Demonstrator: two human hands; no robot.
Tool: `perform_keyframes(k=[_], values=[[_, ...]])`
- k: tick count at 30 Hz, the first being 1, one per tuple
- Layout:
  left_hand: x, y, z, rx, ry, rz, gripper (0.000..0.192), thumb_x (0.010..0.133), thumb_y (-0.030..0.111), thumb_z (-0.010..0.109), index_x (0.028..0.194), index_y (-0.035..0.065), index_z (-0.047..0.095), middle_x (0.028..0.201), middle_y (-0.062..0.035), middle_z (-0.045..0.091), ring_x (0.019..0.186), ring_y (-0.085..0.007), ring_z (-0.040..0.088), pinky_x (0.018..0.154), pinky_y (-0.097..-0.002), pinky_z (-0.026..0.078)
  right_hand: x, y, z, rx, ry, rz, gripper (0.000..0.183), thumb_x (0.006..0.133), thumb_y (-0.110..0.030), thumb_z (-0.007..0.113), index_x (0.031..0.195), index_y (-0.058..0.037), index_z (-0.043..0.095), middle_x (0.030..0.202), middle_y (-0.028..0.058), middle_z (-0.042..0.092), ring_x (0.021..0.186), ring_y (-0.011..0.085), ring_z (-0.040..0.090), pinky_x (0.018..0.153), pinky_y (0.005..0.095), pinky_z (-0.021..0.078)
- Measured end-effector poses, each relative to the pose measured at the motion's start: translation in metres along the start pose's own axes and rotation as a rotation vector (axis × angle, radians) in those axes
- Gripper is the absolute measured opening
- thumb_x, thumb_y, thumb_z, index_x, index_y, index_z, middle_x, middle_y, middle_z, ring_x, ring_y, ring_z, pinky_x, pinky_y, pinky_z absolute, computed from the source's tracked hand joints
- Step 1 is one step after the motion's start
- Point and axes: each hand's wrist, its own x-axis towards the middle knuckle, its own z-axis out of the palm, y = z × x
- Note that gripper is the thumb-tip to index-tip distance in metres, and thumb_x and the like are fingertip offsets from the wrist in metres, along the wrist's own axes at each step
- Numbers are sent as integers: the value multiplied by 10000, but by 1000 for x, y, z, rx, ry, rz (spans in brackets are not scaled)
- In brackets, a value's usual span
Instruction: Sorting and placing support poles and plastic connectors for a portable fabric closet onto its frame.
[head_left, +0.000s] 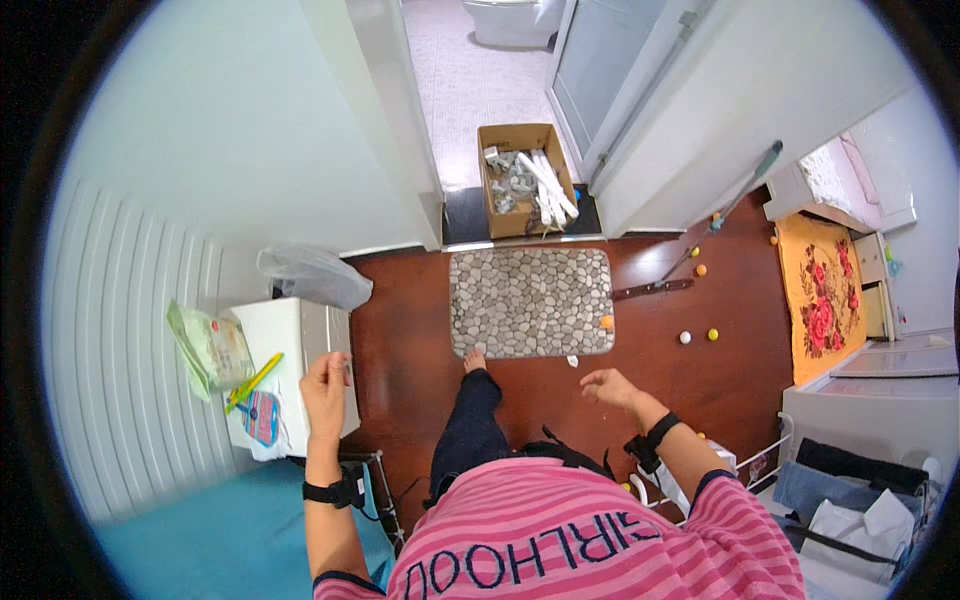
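My left hand (325, 388) is raised beside the white cabinet (289, 322), its fingers curled; whether something small is between them is not clear. On the cabinet lie a green plastic packet (225, 349), a yellow-green stick-like item (255, 382) and a blue and pink patterned packet (260, 420). My right hand (609, 387) hangs over the wood floor, fingers bent and apart, holding nothing visible. Ahead is a pebble-patterned mat (529, 300) with an orange ball (607, 322) at its right edge. Beyond it, an open cardboard box (520, 133) holds white tubes (550, 187) and grey-white fittings (511, 180).
The box stands in a bathroom doorway. A long-handled mop (720, 217) leans at the right, near a white ball (685, 337), a yellow ball (713, 334) and several others. A clear plastic bag (319, 274) is beside the cabinet. Clothes (847, 487) lie at lower right.
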Motion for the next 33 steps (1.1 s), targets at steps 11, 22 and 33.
perform_keyframes(k=[11,22,33], values=[[164,31,157,143,-388,106,169,911,142,534,941,10,635,579,-71,565,529,-140,558,523,-277,437,92,-68,-50,413,79,-82,277,864,-71,546,1110,55,573,910,103,653,742,126,612,671,264,509],[162,67,336,188,-586,-4,173,876,140,576,968,8,639,739,-141,646,633,-197,615,592,-298,470,147,33,-135,551,94,112,231,883,-54,534,1090,32,585,888,83,651,721,128,617,633,238,506],[133,4,581,223,-789,86,171,876,167,576,951,30,646,814,-185,627,700,-324,597,718,-394,470,256,238,-165,477,350,210,226,856,-58,578,1054,50,592,876,96,636,718,153,603,620,268,496]])
